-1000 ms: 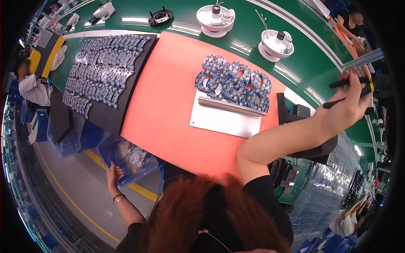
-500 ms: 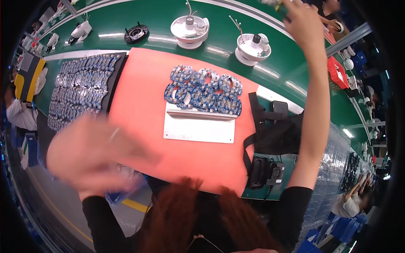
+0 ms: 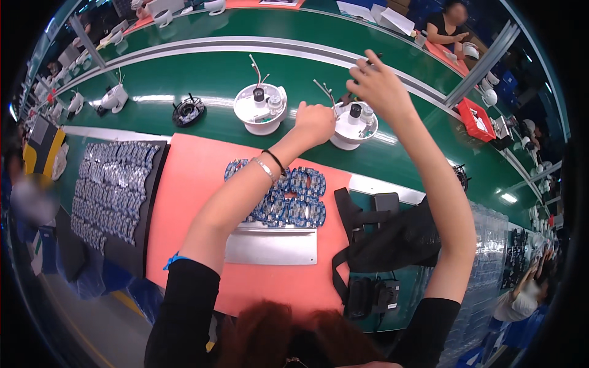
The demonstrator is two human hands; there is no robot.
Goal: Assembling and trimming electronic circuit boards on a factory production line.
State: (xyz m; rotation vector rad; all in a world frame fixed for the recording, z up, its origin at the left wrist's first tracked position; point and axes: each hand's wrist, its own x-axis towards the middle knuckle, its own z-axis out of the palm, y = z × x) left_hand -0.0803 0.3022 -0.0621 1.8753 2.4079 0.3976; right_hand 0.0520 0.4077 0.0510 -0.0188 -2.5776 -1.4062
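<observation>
My left hand is closed at the left rim of a round white housing, beside its upright wires. Whatever its fingers pinch is hidden. Above that housing, my right hand has bent fingers around a small dark thing I cannot make out. A second white housing, with wires and a black cylinder inside, stands just left of my left hand. Beneath my left forearm, blue ring-shaped circuit boards lie in rows on a metal plate; the forearm covers some of them.
The plate rests on an orange-pink mat. A black board carries many circuit boards at left. A black ring-shaped part sits on the green bench. At right are a black bag, a red bin and a co-worker across the bench.
My left hand has swung from the lower left up to the right-hand housing. My right hand has come down and left toward the same housing. The whole view has shifted.
</observation>
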